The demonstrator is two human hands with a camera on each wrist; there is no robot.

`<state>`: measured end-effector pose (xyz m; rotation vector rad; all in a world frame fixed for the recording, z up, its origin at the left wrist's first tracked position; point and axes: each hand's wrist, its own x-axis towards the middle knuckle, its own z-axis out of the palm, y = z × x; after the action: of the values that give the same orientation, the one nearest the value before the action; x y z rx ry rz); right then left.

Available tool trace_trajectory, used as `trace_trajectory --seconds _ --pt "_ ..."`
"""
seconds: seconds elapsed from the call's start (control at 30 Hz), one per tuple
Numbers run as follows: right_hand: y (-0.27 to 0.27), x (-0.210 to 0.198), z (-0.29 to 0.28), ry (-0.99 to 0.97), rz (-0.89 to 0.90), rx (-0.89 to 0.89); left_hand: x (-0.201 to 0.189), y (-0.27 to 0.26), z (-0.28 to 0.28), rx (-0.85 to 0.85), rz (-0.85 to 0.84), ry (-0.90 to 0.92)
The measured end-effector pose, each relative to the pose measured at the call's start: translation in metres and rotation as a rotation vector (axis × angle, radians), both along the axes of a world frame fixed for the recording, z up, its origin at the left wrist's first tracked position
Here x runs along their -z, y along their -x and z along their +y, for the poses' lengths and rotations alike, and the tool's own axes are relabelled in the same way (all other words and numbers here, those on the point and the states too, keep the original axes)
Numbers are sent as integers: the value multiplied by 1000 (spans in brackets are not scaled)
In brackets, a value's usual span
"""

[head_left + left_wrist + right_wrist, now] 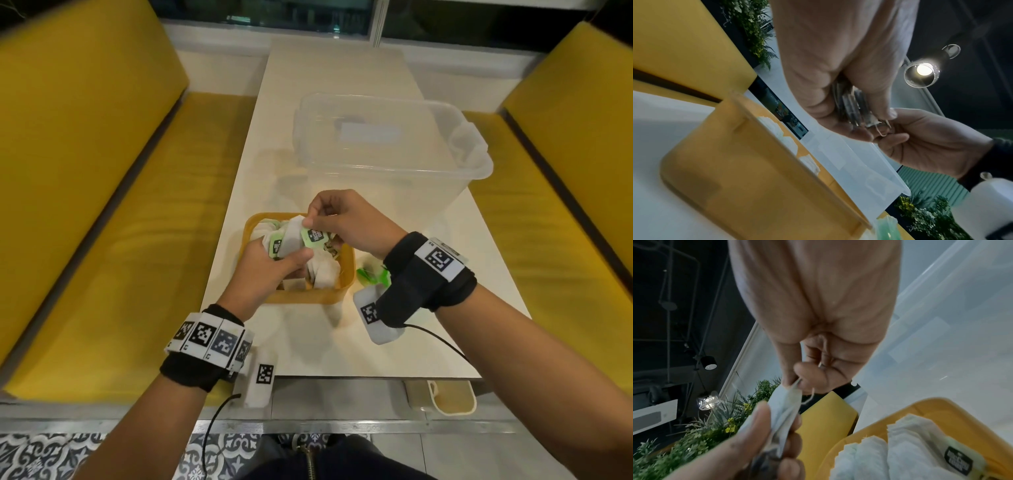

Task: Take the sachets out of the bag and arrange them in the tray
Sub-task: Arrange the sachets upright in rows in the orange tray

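Observation:
A yellow tray (346,274) sits near the table's front edge with several white sachets (910,434) standing in it. Over the tray my left hand (284,263) grips a small bunch of white sachets (291,240) with green tags. My right hand (313,219) pinches the top of one sachet (786,402) in that bunch, and its green tag (313,237) hangs below my fingers. Its string shows by my right thumb in the right wrist view. The crumpled green bag (371,275) lies on the table just right of the tray, partly hidden under my right wrist.
A large clear plastic bin (387,147) stands on the white table (342,68) behind the tray, toward the right. Yellow bench seats (102,205) run along both sides of the table. A small beige container (442,397) sits below the table's front edge.

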<state>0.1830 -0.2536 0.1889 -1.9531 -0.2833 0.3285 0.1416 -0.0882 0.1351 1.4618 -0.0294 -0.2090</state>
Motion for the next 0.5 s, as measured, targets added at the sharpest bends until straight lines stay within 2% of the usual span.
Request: trace_trajectory --seconds 0.23,0.4,0.5 --pt "9 22 11 -143 -55 158 1 1 -10 5 -26 -37" --pt "11 29 10 -68 -174 210 -3 3 -11 -1 -4 -28" --pt "7 23 3 -30 -168 135 -2 1 -10 -23 -15 -42"
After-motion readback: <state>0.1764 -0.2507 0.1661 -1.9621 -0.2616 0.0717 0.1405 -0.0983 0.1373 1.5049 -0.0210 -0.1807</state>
